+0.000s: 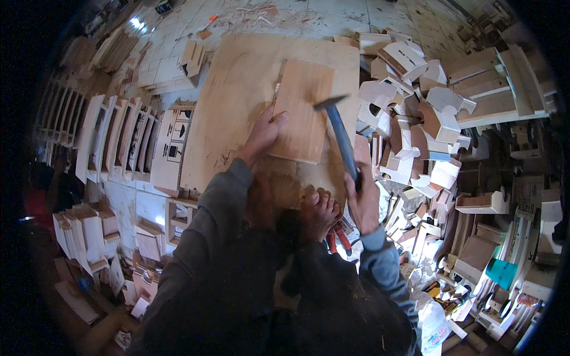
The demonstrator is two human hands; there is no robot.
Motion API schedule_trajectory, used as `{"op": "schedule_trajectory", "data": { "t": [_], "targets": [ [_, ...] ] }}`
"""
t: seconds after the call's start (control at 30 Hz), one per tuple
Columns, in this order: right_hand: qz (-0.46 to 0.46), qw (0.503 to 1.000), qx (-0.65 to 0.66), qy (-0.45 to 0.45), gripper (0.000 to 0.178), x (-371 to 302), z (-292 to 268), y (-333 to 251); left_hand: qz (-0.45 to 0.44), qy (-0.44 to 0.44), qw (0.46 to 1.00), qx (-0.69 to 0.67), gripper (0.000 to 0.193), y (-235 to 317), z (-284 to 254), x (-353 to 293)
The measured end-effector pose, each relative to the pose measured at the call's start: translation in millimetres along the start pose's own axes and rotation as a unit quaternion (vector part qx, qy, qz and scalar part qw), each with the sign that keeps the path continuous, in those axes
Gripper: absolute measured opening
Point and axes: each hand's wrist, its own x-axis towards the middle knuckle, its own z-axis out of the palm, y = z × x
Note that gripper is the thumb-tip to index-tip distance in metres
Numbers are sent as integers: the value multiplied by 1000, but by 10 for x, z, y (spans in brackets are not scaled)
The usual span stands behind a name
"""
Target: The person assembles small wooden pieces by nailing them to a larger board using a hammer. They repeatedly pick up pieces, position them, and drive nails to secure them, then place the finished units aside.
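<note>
A rectangular light-brown wooden panel (301, 118) lies on a larger plywood sheet (228, 89). My left hand (265, 135) grips the panel's left edge, thumb on top, its other fingers partly hidden. To the right, my right hand (363, 202) is closed round the lower handle of a hammer (341, 136). The hammer's dark head is raised over the panel's right side, and its outline is slightly blurred. A bare foot (320, 213) rests by the panel's near edge. Red-handled pliers (341, 238) lie beside that foot, partly covered by my leg.
Cut wooden pieces with curved edges (436, 121) are heaped close on the right. Slatted wooden units (119, 139) stand at the left, with wooden boxes (83, 234) nearer me. Shavings (267, 21) litter the far floor. A teal piece (502, 273) sits among wood at the right.
</note>
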Motion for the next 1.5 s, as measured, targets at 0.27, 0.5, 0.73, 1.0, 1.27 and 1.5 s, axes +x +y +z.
{"op": "schedule_trajectory", "data": {
  "t": [0.27,0.5,0.73,1.0,1.27,1.5],
  "targets": [
    [2,994,-88,-62,62,-557,-116,37,-33,13,999,-11,38,-57,15,49],
    [141,931,335,25,34,-608,-361,92,-50,-46,939,-336,32,653,-334,-82],
    [134,943,304,-28,33,-437,-93,430,20,-214,757,-617,36,1646,-812,-487],
    [46,992,85,-75,39,-374,348,928,-46,-312,523,-792,48,2175,-616,-1015],
    [-41,978,-188,-84,48,-245,474,956,-35,-419,441,-793,51,2383,-422,-1172],
    [-43,983,-168,-56,49,-254,396,929,27,-381,509,-771,53,2245,-522,-1114]
  ]
}}
